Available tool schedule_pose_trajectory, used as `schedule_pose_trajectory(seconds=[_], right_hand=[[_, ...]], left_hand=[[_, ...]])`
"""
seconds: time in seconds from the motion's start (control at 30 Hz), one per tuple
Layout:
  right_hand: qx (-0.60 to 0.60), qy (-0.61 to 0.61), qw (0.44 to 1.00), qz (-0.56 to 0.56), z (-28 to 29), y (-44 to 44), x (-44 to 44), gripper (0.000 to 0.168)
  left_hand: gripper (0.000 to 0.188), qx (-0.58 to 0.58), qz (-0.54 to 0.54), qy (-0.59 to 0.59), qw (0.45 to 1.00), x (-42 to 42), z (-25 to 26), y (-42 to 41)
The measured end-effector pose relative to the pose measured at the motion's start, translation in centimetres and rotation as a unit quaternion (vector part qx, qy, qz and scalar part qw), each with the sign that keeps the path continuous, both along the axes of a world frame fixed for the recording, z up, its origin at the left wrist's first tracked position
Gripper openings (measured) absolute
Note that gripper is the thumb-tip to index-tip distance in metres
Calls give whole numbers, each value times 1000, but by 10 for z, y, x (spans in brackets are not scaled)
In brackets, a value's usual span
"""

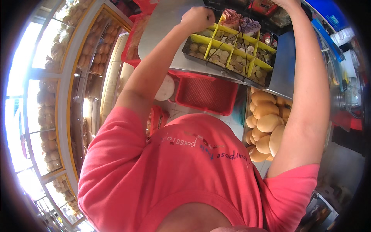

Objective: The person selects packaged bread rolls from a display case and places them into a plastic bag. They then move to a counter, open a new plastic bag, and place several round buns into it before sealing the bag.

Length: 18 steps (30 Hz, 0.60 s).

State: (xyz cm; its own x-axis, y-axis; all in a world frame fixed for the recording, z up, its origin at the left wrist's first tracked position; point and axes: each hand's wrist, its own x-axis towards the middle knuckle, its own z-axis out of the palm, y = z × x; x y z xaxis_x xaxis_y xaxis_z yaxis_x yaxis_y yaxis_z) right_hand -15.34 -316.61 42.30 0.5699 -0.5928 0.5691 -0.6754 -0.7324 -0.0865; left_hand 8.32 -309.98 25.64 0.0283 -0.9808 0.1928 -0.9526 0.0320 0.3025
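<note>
A black cash box lies on the metal table with yellow dividers splitting it into several compartments. Coins fill most of these, while folded banknotes in reddish and purple tones stand in the back ones. A thin black cord trails across the coins. My left hand is curled at the box's back left corner; its fingertips are hidden, so what it may hold does not show. My right hand reaches to the top rim, beyond the box's back right, mostly cut off by the picture's edge.
Below the table edge sits a red plastic basket, beside a white round stool top. Bread buns are piled at right. Bagged buns line the shelves at left. Red crates flank the metal table.
</note>
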Motion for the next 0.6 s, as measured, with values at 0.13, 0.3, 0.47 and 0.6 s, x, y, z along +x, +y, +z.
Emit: schedule_pose_trajectory(seconds=[0.13, 0.3, 0.47, 0.6], right_hand=[[7, 3, 999, 48, 0, -6, -1, 36], [71, -65, 984, 152, 2, -20, -7, 27], [95, -136, 960, 226, -5, -45, -5, 21], [112, -257, 925, 255, -10, -56, 0, 26]], left_hand=[[26, 97, 18, -117, 988, -9, -11, -1], [28, 157, 16, -204, 966, -28, -4, -8], [21, 113, 27, -195, 974, -15, -19, -3], [20, -82, 165, 129, 974, -14, -23, 26]])
